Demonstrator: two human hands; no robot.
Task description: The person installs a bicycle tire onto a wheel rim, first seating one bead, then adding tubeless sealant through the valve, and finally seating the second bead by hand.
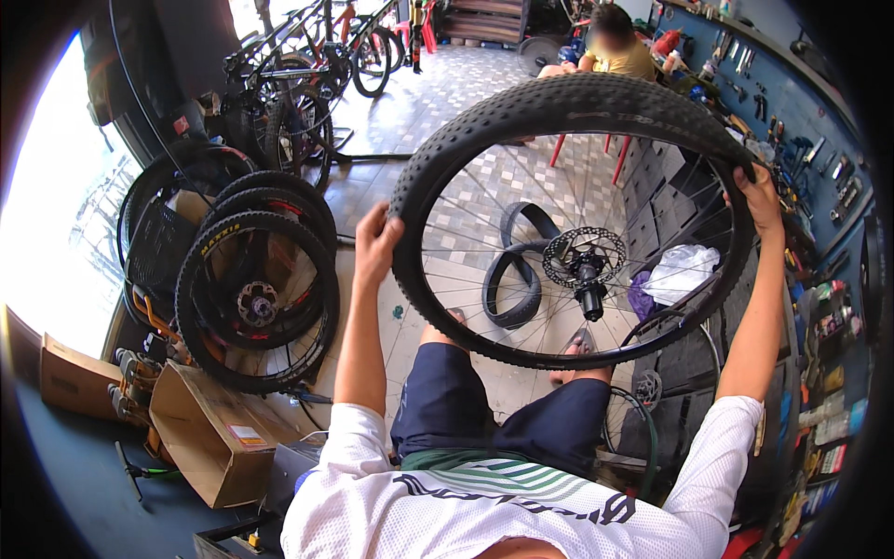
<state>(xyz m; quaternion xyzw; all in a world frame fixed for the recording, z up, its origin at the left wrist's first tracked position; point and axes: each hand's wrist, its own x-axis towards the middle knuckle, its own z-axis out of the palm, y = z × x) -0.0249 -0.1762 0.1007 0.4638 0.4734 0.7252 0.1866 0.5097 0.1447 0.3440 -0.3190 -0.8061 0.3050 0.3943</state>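
Note:
A bicycle wheel with a black knobby tyre (549, 101) is held up in front of me between both hands, tilted. At its centre are a disc rotor (563, 253) and a hub (589, 284) with thin spokes around it. My left hand (374, 244) grips the tyre on the left side, fingers curled. On the right side, my right hand (762, 197) is closed round the tyre and rim. Through the spokes, a loose black tyre (512, 289) shows twisted on the tiled floor beyond my feet.
Several wheels with tyres (194, 307) lean together at left, near an open cardboard box (209, 438). Bicycles (307, 84) stand at the back. A person (622, 56) sits at the far right, by a tool wall (801, 102). A white plastic bag (684, 272) lies by dark boxes.

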